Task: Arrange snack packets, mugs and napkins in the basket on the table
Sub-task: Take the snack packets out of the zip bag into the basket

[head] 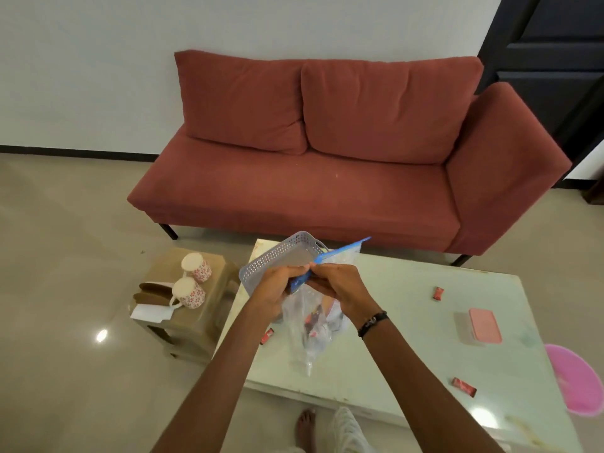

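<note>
My left hand (277, 286) and my right hand (340, 286) both pinch the blue zip strip of a clear plastic bag (310, 335) held above the glass table (408, 338). The bag hangs down with snack packets inside. Behind my hands a grey perforated basket (281, 253) stands on the table's far left corner. Two white mugs with red flower print (196, 267) (189, 293) stand on a brown stool (202, 322) to the left, beside white napkins (150, 312). Three loose red snack packets lie on the table (267, 336) (437, 293) (464, 386).
A pink-lidded box (480, 325) sits on the table's right side. A pink round thing (575, 380) shows at the table's right edge. A red sofa (327, 174) stands behind the table. My bare foot (305, 426) is on the floor near the table's front edge.
</note>
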Motion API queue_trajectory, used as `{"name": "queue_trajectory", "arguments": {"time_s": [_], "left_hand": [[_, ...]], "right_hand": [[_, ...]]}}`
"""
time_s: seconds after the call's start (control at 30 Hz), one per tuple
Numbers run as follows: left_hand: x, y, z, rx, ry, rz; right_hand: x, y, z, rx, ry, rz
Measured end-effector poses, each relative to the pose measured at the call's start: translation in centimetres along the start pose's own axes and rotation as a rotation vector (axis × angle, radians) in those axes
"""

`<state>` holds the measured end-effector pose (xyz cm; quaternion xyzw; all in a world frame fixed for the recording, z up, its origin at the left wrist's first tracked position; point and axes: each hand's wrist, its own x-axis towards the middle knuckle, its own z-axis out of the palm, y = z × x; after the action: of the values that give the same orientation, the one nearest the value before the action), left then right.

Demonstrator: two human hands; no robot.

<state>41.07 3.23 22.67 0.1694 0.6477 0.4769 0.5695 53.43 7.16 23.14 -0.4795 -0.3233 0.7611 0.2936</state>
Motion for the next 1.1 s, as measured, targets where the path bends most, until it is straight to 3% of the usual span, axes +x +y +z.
{"name": "queue_trajectory", "arguments": {"time_s": [0.17, 0.4, 0.63, 0.83, 0.93, 1.1], "left_hand": [[-0.4, -1.4, 0.3, -0.108, -0.074, -0.09], [-1.7, -2.0, 2.3, 0.209, -0.022, 0.173], [-2.3, -2.4, 0.7, 0.386, -0.281, 0.053], [-1.8, -3.4, 0.9, 0.487, -0.24, 0.148], [-1.6, -4.2, 1.6, 0.403, -0.217, 0.145], [-1.5, -4.4, 3.6, 0.168, -0.09, 0.143]], "right_hand": [[-0.2, -0.2, -2.6, -0.088, -0.009, 0.053], [-0.2, -0.2, -3.0, -0.435, -0.22, 0.294], [-0.3, -0.1, -3.1, -0.641, -0.286, 0.038], [-0.3, -0.6, -3.1, -0.816, -0.377, 0.276], [-0.6, 0.2, -3.1, -0.734, -0.284, 0.213], [-1.1, 2.2, -2.7, -0.392, -0.095, 0.018]]}}
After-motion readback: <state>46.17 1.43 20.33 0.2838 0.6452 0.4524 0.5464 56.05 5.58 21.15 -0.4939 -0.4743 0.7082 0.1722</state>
